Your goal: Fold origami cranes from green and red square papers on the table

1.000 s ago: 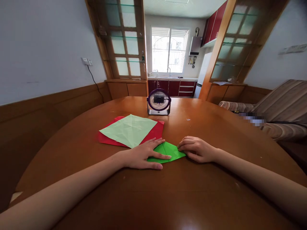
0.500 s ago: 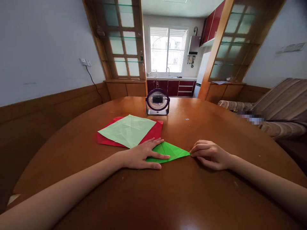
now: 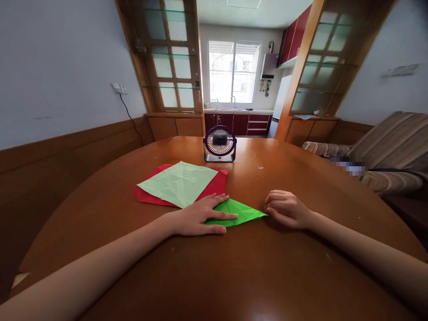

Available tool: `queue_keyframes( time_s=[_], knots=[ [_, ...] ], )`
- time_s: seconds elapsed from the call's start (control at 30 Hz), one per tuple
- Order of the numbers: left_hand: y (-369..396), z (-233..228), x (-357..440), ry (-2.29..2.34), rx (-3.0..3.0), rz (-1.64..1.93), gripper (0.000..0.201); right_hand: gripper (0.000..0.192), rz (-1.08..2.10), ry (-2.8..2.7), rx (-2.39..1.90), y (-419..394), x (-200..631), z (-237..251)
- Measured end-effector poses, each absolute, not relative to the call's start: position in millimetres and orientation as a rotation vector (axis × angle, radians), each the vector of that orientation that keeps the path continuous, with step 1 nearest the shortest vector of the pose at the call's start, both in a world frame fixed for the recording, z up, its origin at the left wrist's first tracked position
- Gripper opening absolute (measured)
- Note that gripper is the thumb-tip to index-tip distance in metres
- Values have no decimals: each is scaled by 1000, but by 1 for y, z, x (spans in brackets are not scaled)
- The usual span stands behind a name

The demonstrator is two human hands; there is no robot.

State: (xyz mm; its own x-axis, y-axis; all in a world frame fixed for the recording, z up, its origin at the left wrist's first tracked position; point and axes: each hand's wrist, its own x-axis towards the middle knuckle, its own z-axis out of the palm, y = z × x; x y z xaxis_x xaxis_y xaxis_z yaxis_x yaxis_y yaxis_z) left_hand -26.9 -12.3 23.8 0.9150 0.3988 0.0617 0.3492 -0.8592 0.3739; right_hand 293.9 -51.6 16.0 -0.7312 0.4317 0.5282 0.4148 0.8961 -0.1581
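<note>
A bright green sheet of paper [image 3: 249, 213], folded into a pointed shape, lies on the table with its tip toward the right. Flat on its left part rests my left hand [image 3: 200, 216], fingers spread, hiding that end of the paper. My right hand [image 3: 289, 210] is curled into a loose fist just beside the tip, with nothing visible in it. Behind my left hand a pale green paper sheet [image 3: 180, 180] lies on top of a red paper sheet [image 3: 214, 185]; its nearest corner meets my left hand in view.
A small dark fan [image 3: 220, 142] on a stand faces me from the far part of the brown wooden table [image 3: 234, 276]. A small white scrap [image 3: 261, 167] lies right of it. A striped armchair [image 3: 391, 147] stands beyond the table's right edge.
My right hand has come off the green paper's tip and its fingers have curled in further. My left hand stays pressed on the paper. The view has tipped up slightly.
</note>
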Motion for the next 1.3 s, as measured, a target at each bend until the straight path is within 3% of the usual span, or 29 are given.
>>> queue_keyframes(
  time_s=[0.27,0.47,0.67,0.93,1.07,1.3],
  knots=[
    [-4,15,-19,650,2757,530,36,21,101,-2482,-687,-28,256,12],
    [-6,12,-19,735,2835,641,27,17,-56,-2553,-519,-3,235,11],
    [-5,10,-18,826,2844,719,24,15,-263,-2437,-621,-14,234,9],
    [-11,8,-10,1009,2871,707,23,21,12,-2467,-721,-32,232,7],
    [-13,8,-10,934,2891,699,26,21,64,-2475,-768,-29,232,6],
    [-9,18,-26,414,2750,545,31,24,77,-2480,-771,-28,236,6]
  ],
)
